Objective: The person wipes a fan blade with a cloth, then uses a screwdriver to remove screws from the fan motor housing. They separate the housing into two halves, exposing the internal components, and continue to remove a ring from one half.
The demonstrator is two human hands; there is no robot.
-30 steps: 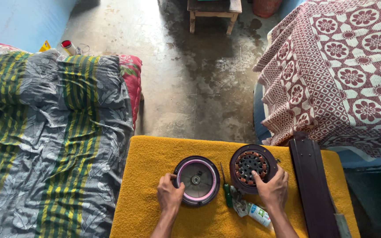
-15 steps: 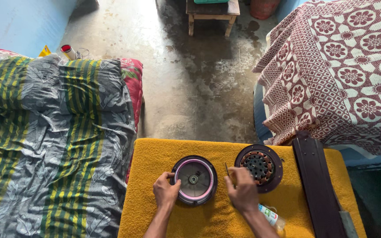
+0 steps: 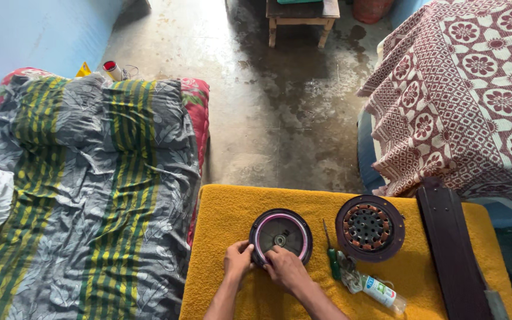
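On a yellow towel (image 3: 226, 207) lies a round dark fan-motor cover (image 3: 282, 232) with a pink inner ring and a bearing in its middle. My left hand (image 3: 237, 261) grips its near-left rim. My right hand (image 3: 286, 268) rests on its near edge, fingers curled over the rim. To the right sits the other motor half (image 3: 370, 227), round, with copper windings showing. Between the two parts lies a green-handled screwdriver (image 3: 330, 253). Neither hand touches the screwdriver or the winding part.
A small bottle (image 3: 380, 291) and a crumpled rag (image 3: 348, 278) lie near the towel's front. A dark brown fan blade (image 3: 454, 249) runs along the right. A grey-green striped mattress (image 3: 84, 189) is left, a maroon patterned cloth (image 3: 469, 95) right, a wooden stool (image 3: 300, 15) beyond.
My right hand left the winding part, passed over the screwdriver and came to the near edge of the pink-ringed cover. The left hand stayed on the cover. The view shifted slightly.
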